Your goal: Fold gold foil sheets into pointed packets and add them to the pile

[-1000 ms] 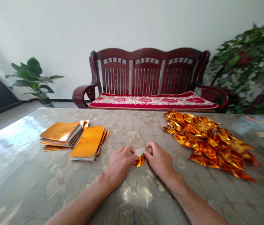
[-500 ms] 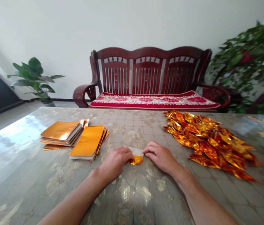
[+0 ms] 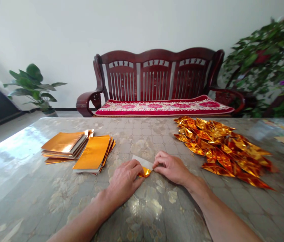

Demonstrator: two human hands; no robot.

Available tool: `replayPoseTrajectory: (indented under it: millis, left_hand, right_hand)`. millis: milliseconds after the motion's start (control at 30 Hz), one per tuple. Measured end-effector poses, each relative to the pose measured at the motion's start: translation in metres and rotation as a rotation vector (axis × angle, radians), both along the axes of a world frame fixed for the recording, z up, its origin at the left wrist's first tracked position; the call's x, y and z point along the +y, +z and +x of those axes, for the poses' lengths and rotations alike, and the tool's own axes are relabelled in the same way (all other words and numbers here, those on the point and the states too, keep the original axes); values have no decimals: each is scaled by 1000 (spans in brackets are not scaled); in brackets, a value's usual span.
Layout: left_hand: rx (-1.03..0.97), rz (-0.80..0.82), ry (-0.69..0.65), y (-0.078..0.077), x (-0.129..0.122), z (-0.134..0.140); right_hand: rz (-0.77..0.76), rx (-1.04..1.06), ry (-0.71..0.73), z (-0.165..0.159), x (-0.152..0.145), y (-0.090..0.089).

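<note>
A sheet of gold foil paper (image 3: 145,172), partly folded, lies on the table between my hands, its pale backing showing at the far side. My left hand (image 3: 128,174) rests over its left part, with the fingers curled and gripping it; some of the paper is hidden beneath them. At the right corner my right hand (image 3: 169,167) pinches the paper between thumb and fingers. Two stacks of flat gold foil sheets, a nearer stack (image 3: 92,153) and a farther stack (image 3: 63,143), lie to the left. A heap of folded gold foil pieces (image 3: 219,144) spreads out on the right.
The table (image 3: 63,205) has a glossy patterned cover. Clear plastic wrapping (image 3: 268,129) lies at its far right edge. Behind stands a dark red wooden bench (image 3: 155,80) with a red floral seat cover (image 3: 167,106). Potted plants (image 3: 32,84) flank it.
The foil paper has turned slightly, and its right side now narrows to a slanted corner at my right fingers. The whole view has shifted slightly.
</note>
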State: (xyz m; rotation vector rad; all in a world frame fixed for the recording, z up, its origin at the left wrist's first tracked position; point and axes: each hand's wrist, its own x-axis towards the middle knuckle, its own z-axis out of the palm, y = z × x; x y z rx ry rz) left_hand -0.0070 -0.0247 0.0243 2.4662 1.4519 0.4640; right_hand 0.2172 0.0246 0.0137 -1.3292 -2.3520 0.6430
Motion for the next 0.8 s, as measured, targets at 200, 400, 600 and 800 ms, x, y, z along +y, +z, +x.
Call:
replayPoseTrajectory:
  millis: [200, 400, 600, 800]
  left_hand:
    - [63, 40, 47, -7, -2, 3]
    - [104, 50, 127, -6, -3, 11]
    - [96, 53, 181, -4, -1, 16]
    - [61, 60, 208, -9, 0, 17]
  right_hand:
    - [76, -68, 9, -5, -4, 3]
    - [109, -133, -28, -10, -6, 6]
    - [110, -184, -71, -15, -9, 7]
    - [117, -230, -109, -20, -10, 8]
